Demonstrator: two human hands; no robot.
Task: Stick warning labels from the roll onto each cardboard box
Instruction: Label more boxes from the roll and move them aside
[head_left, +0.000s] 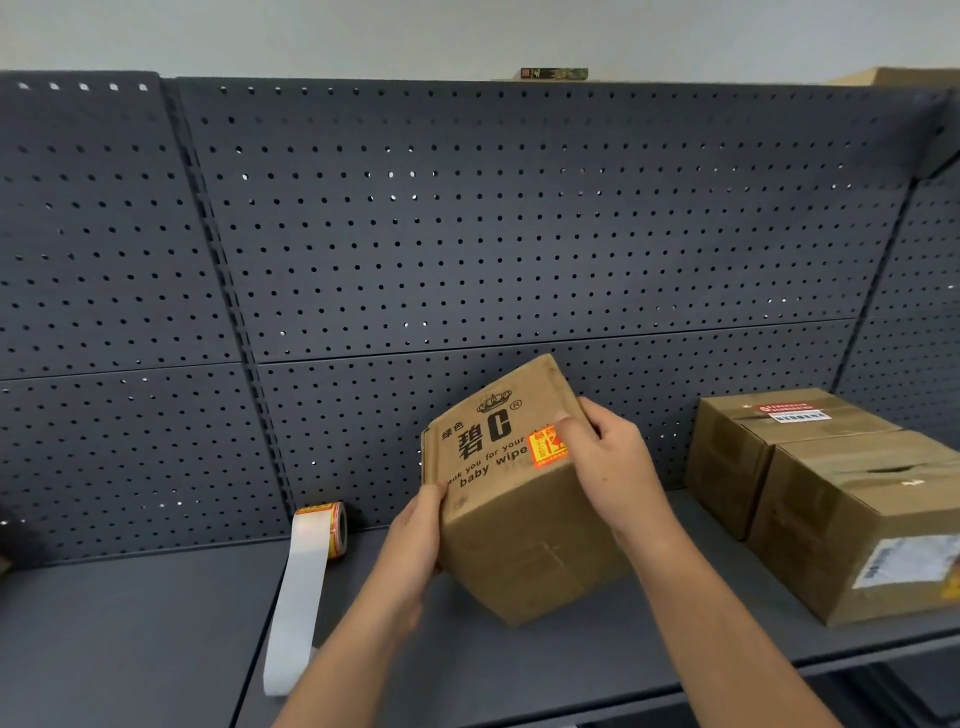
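A brown cardboard box (519, 525) printed with "baby wipe" stands tilted on one lower corner at the middle of the dark shelf (135, 634). My left hand (415, 540) grips its left edge. My right hand (608, 462) lies over its right top edge, thumb pressing on an orange-and-yellow warning label (543, 447) stuck to the printed face. The label roll (332, 527) stands on edge to the left by the back panel, a long white strip of backing paper (296, 603) trailing toward me.
Two more cardboard boxes sit at the right: a rear box (748, 447) with a red-and-white label on its top, and a front box (852, 530) with a shipping label on its side. A dark pegboard back panel (467, 234) rises behind the shelf.
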